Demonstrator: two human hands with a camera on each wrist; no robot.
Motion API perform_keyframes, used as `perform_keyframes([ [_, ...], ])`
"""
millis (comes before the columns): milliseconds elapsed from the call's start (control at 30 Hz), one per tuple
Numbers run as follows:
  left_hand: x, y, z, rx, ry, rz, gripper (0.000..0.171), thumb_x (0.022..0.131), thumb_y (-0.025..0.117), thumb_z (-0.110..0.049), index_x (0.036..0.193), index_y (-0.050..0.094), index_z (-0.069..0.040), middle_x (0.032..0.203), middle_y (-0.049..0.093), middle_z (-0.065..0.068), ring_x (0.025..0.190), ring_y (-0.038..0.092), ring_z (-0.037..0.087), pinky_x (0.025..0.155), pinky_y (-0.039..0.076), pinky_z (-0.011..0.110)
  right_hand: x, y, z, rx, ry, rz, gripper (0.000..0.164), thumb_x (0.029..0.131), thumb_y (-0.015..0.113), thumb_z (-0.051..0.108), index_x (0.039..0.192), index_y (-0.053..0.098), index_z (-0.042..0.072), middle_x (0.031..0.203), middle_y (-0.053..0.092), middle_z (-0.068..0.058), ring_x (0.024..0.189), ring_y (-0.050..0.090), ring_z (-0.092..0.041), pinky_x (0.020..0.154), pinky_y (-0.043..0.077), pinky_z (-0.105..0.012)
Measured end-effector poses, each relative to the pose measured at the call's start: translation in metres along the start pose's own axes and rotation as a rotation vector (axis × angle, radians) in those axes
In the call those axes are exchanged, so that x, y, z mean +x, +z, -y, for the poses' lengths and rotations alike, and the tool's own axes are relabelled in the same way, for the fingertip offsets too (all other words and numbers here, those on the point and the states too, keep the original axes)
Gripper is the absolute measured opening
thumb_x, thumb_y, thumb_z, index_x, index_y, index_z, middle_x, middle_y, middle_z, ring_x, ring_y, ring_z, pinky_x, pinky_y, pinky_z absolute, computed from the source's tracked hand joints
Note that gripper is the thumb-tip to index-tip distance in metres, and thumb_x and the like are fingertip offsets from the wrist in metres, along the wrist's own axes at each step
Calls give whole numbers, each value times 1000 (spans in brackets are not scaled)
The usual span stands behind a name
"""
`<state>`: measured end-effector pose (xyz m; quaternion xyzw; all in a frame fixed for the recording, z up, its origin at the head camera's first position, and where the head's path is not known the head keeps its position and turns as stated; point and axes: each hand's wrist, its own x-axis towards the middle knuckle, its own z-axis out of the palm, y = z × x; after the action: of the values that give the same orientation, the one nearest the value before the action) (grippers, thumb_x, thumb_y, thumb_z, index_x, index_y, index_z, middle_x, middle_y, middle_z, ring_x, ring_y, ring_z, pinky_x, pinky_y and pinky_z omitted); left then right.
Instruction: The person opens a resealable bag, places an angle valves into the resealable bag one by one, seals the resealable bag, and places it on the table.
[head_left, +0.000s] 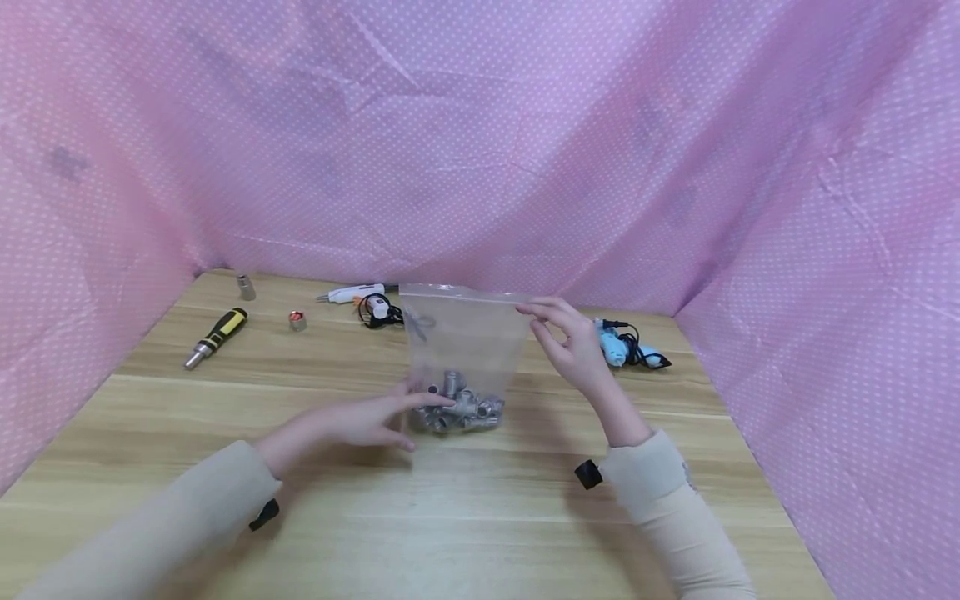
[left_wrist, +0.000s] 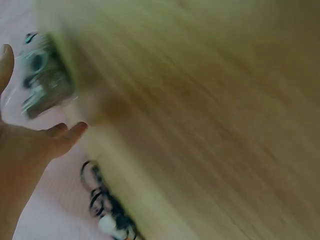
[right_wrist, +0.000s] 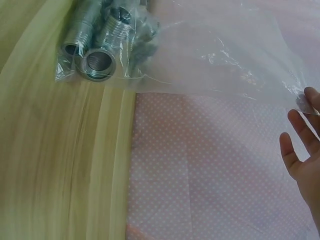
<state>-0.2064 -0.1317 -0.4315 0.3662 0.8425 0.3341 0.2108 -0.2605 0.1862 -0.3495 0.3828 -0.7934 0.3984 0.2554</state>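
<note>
A clear plastic bag (head_left: 465,337) stands upright over the table, with several threaded metal pipe fittings (head_left: 461,404) gathered at its bottom. My right hand (head_left: 570,342) pinches the bag's top right corner between thumb and fingers; the right wrist view also shows this hand (right_wrist: 305,145) at the bag's far end. Low on the left side, my left hand (head_left: 367,417) reaches to the fittings with its index finger stretched across the front of the bag. Its thumb stays apart. In the blurred left wrist view the fingers (left_wrist: 70,140) look spread beside the bagged fittings (left_wrist: 47,80).
At the left lie a yellow-and-black screwdriver (head_left: 217,337), a metal fitting (head_left: 245,287) and a smaller one with red inside (head_left: 297,320). Behind the bag is a white corded tool (head_left: 356,293); a light blue corded tool (head_left: 613,346) lies right. Pink dotted cloth (head_left: 480,142) surrounds the table.
</note>
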Motion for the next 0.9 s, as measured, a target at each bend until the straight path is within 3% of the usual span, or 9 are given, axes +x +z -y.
perform_keyframes([
  [67, 7, 3, 5, -11, -3, 10, 79, 83, 70, -26, 146, 25, -44, 156, -17, 10, 141, -1, 44, 105, 18, 68, -1, 3, -1, 29, -5, 26, 32, 86, 60, -7, 117, 64, 1, 117, 63, -13, 99, 61, -25, 86, 53, -38],
  [167, 20, 6, 12, -14, 41, -40, 84, 79, 74, -23, 146, 27, -41, 158, -8, 11, 140, 10, 45, 107, 21, 65, 1, 4, 7, 93, 9, 70, 37, 84, 58, -13, 121, 57, -8, 122, 58, -20, 103, 59, -33, 88, 52, -46],
  [300, 38, 9, 19, 39, 114, -161, 81, 77, 76, -19, 145, 34, -30, 154, 20, 15, 131, 35, 40, 104, 36, 57, 5, 2, 24, 148, 73, 140, 42, 85, 54, -17, 126, 48, -15, 128, 49, -27, 107, 56, -42, 88, 53, -46],
  [400, 45, 9, 20, 44, 101, -208, 74, 78, 74, -17, 142, 39, -29, 150, 32, 14, 120, 49, 34, 96, 46, 51, 5, 2, 25, 164, 125, 188, 45, 86, 52, -17, 130, 42, -16, 133, 43, -29, 106, 55, -45, 85, 54, -44],
  [467, 44, 8, 17, -6, 80, -212, 69, 79, 73, -15, 140, 42, -27, 148, 36, 13, 116, 52, 31, 93, 48, 48, 3, 4, 18, 193, 161, 211, 47, 87, 51, -17, 132, 39, -16, 137, 38, -28, 106, 54, -47, 83, 55, -44],
  [633, 33, 9, 4, -200, 21, -138, 63, 81, 72, -21, 137, 46, -28, 136, 49, 9, 103, 55, 24, 84, 51, 38, -11, 10, -16, 251, 298, 268, 52, 91, 53, -7, 140, 36, -6, 146, 31, -21, 111, 52, -44, 82, 56, -39],
  [767, 23, 17, -5, -343, -66, -35, 62, 83, 70, -25, 139, 43, -30, 125, 54, 7, 89, 57, 21, 71, 54, 34, -26, 18, -37, 178, 404, 386, 55, 93, 56, 9, 144, 36, 5, 149, 32, -14, 117, 51, -36, 88, 54, -39],
  [900, 17, 23, -10, -401, -128, 12, 64, 85, 68, -27, 142, 39, -29, 128, 51, 12, 93, 56, 24, 74, 52, 37, -40, 31, -55, 72, 453, 527, 58, 94, 57, 24, 145, 35, 10, 150, 31, -13, 121, 50, -32, 95, 49, -45],
])
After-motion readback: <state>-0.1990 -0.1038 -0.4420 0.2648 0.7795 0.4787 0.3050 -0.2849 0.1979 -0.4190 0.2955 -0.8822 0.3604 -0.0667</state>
